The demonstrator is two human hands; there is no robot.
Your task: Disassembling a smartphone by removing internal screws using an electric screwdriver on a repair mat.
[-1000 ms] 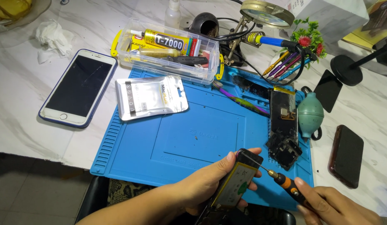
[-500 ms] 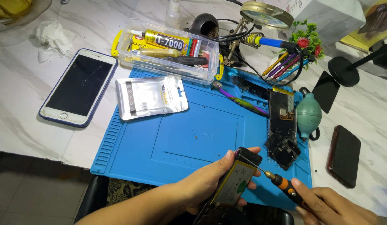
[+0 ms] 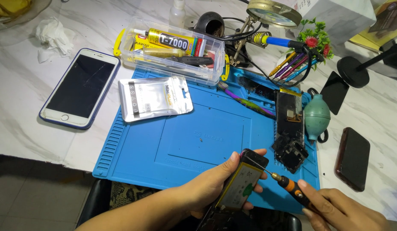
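Head view first, and the only one we have. Our left hand [image 3: 215,182] is clamped on an opened phone [image 3: 243,182], thumb along one long edge and fingers wrapped over the other, so the body sits tilted with its open back toward us. Our right hand [image 3: 348,209] is closed on an orange-handled screwdriver [image 3: 292,190], whose tip touches the phone's right edge near its upper corner.

The phone's long axis runs from low near our wrist up and away to the right, its dark top end pointing toward the far edge of the blue mat [image 3: 185,141]. It hangs just above the mat's near edge, between our two hands.

We judge the phone light and stiff but fragile: the yellowish battery and bare internals face up, so the grip belongs on the frame edges, as now, never on the battery face. The frame looks smooth and could slip.

Beyond the screwdriver tip lies a stripped circuit board [image 3: 290,128], beside a green dust blower [image 3: 317,116]. Farther from our left hand sit a silver pouch [image 3: 154,98] and a white phone [image 3: 81,87] on the worktop [image 3: 31,128].
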